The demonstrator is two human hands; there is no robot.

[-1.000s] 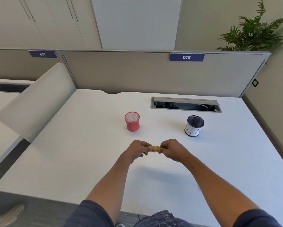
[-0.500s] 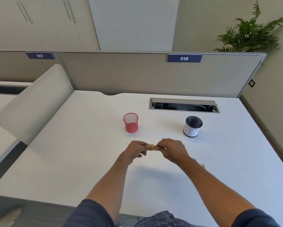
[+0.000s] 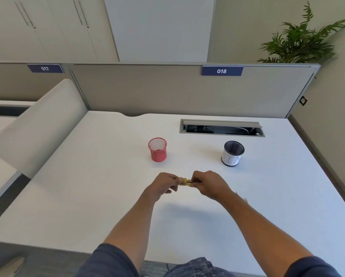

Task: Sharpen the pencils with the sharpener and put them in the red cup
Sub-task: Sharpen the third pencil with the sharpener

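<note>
White desk (image 3: pixel 107 196): red cup (image 3: pixel 157 149) looks empty; left hand (image 3: pixel 163 186) pinches sharpener (image 3: pixel 184 181), right hand (image 3: pixel 209 184) pencil (image 3: pixel 195 182)

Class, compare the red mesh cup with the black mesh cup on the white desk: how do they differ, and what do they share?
The red mesh cup is bare red all over; the black mesh cup wears a white paper band with handwriting. The red mesh cup stands left, the black mesh cup right, nearer the cable slot. Both are upright, open-topped mesh.

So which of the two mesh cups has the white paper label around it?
The black mesh cup, on the right below the cable tray. Handwritten white paper wraps its lower wall; the red mesh cup to its left is bare.
</note>
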